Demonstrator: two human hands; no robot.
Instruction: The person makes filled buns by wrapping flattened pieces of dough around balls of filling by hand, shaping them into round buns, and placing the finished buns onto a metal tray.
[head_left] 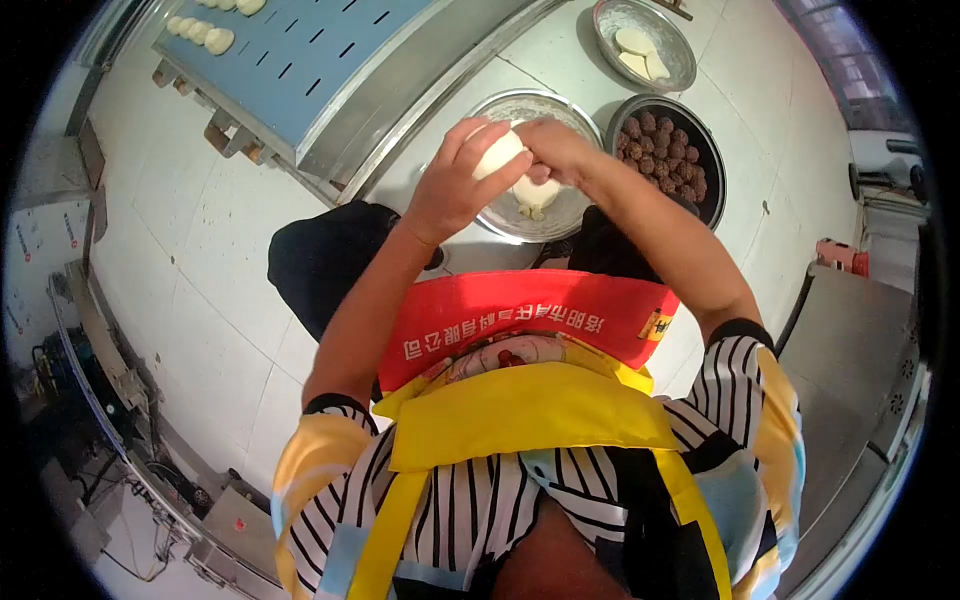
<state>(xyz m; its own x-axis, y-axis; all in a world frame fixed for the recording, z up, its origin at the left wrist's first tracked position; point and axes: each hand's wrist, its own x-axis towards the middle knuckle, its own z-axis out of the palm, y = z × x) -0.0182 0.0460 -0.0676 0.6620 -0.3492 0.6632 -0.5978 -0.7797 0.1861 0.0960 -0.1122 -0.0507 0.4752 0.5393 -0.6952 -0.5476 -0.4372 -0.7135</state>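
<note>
A smooth ball of pale dough [497, 152] rests in my left hand [458, 180], whose fingers curl round it. My right hand [556, 150] is closed against the ball's right side, its fingertips pinched together; what they grip is partly hidden. Both hands are above a metal bowl [497, 218] dusted with flour. Inside that bowl, below the hands, lie a larger piece of dough [537, 190] and small scraps [531, 212]. Right of it stands a dark round pan [715, 178] filled with several brown balls [660, 155].
Another metal bowl [683, 52] at the top right holds flat pale dough pieces [636, 52]. A blue slotted conveyor [290, 60] with a metal edge runs across the upper left, carrying several dough balls [219, 40]. Metal equipment [850, 345] stands at the right.
</note>
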